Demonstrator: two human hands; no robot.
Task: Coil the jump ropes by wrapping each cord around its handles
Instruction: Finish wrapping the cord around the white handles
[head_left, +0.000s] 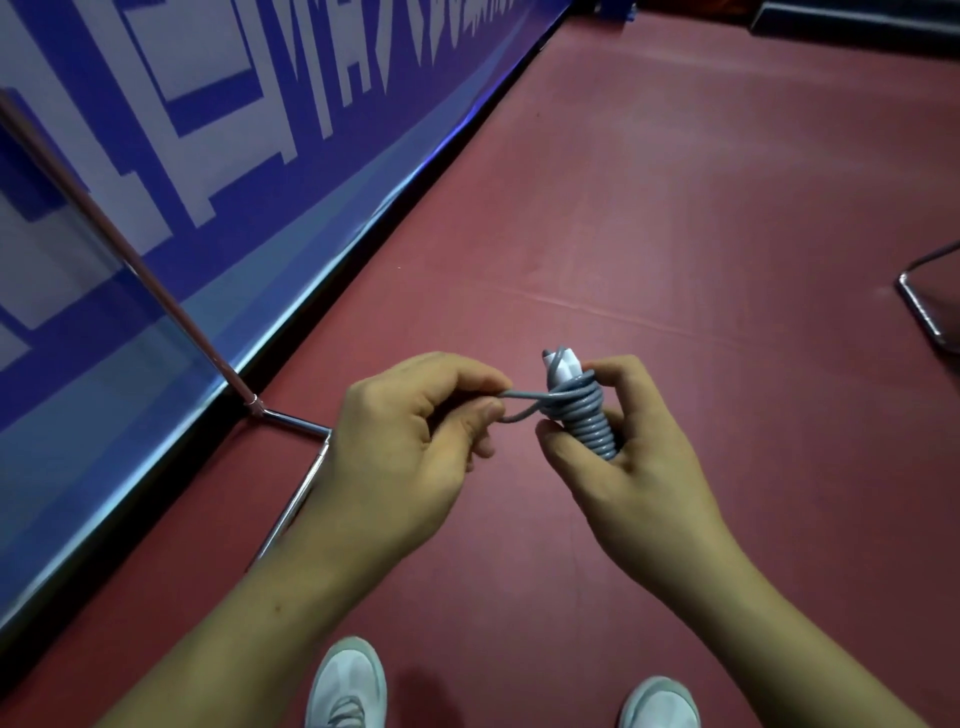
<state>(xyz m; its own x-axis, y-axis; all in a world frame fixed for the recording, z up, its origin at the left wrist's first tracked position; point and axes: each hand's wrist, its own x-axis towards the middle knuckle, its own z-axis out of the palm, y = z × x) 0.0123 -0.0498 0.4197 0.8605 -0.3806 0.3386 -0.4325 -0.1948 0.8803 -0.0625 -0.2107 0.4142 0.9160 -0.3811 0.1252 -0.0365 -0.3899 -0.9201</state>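
Head view: the right hand (631, 457) grips the white handles (563, 366), wound in tight grey cord (587, 423). The left hand (410, 447) pinches the cord's loose end beside them, above the red floor (675, 208) and 2 white shoes (347, 686).

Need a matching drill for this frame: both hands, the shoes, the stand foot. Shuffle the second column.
Column 1
1. left hand
2. right hand
3. white shoes
4. chrome stand foot

Column 2
A. on the red floor, at the bottom edge of the view
B. grips the cord-wound handles
C. pinches the loose cord loop
D. beside the lower edge of the blue banner

Pairs: 1-C, 2-B, 3-A, 4-D
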